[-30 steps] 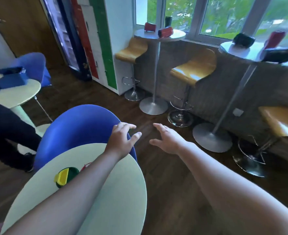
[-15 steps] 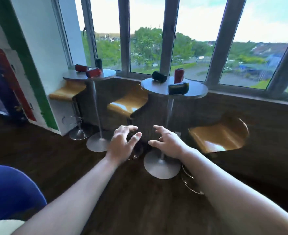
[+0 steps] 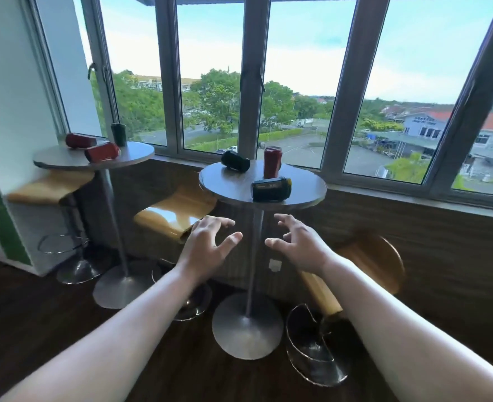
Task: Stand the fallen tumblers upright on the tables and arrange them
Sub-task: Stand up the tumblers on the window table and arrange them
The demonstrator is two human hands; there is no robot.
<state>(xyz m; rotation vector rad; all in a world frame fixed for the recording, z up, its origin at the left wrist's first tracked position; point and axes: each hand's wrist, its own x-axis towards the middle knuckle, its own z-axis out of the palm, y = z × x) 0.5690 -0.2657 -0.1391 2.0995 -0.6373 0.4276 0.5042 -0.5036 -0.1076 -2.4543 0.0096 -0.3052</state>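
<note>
Hovering empty hands (image 3: 251, 246) below round table (image 3: 306, 195) edge.

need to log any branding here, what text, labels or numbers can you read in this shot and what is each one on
Nothing can be read for certain.
Fallen black tumbler at the near table's front edge: a pale label on its side, too blurred to read.
Building outside the window: lettering on its front wall, too small to read.
Upright red tumbler, the other fallen black tumbler and the far table's tumblers: no text visible.
</note>
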